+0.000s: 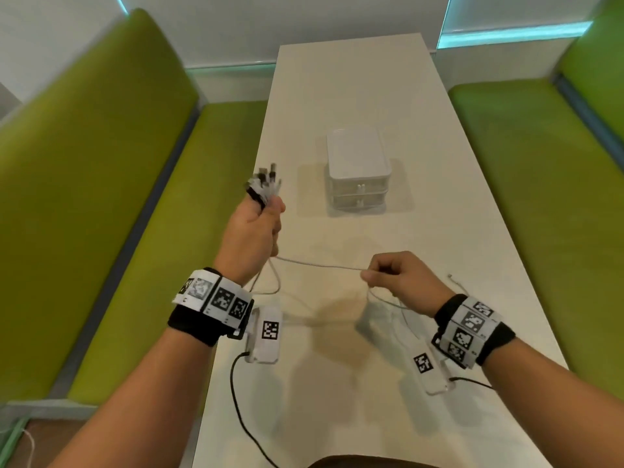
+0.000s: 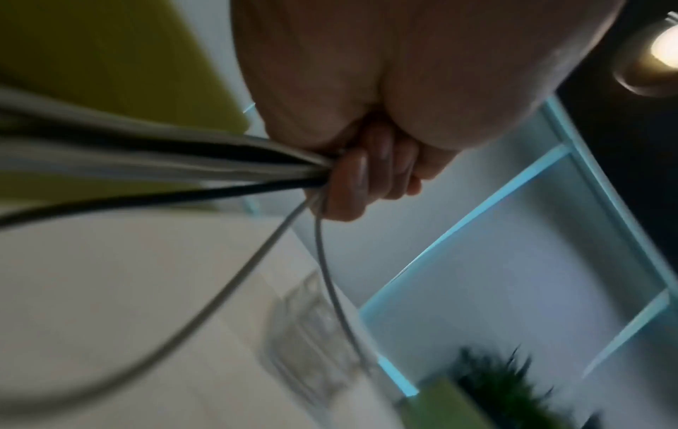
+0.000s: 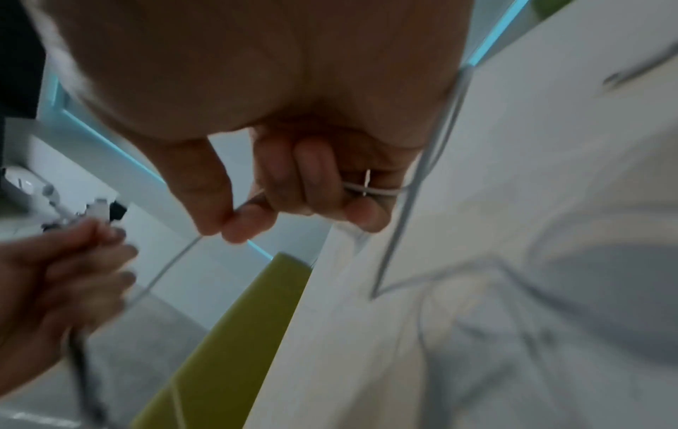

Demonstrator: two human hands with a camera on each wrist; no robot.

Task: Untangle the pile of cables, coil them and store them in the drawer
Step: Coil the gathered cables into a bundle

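My left hand point(image 1: 261, 214) is raised over the table's left edge and grips a bundle of cables point(image 1: 265, 187), white and black, with the plug ends sticking up above the fist. In the left wrist view the cables point(image 2: 183, 162) run out of the curled fingers point(image 2: 352, 185). A thin white cable point(image 1: 320, 265) stretches from that fist to my right hand point(image 1: 388, 273), which pinches it between thumb and forefinger point(image 3: 224, 223); more of it loops around the other fingers point(image 3: 366, 190). Slack trails on the table below. The white two-drawer box point(image 1: 358, 170) stands mid-table, both drawers closed.
The long white table point(image 1: 354, 79) runs away from me between two green benches point(image 1: 101, 163), point(image 1: 540, 163). A loose cable end point(image 1: 454, 280) lies right of my right hand. Black leads from the wrist cameras hang near the table's front.
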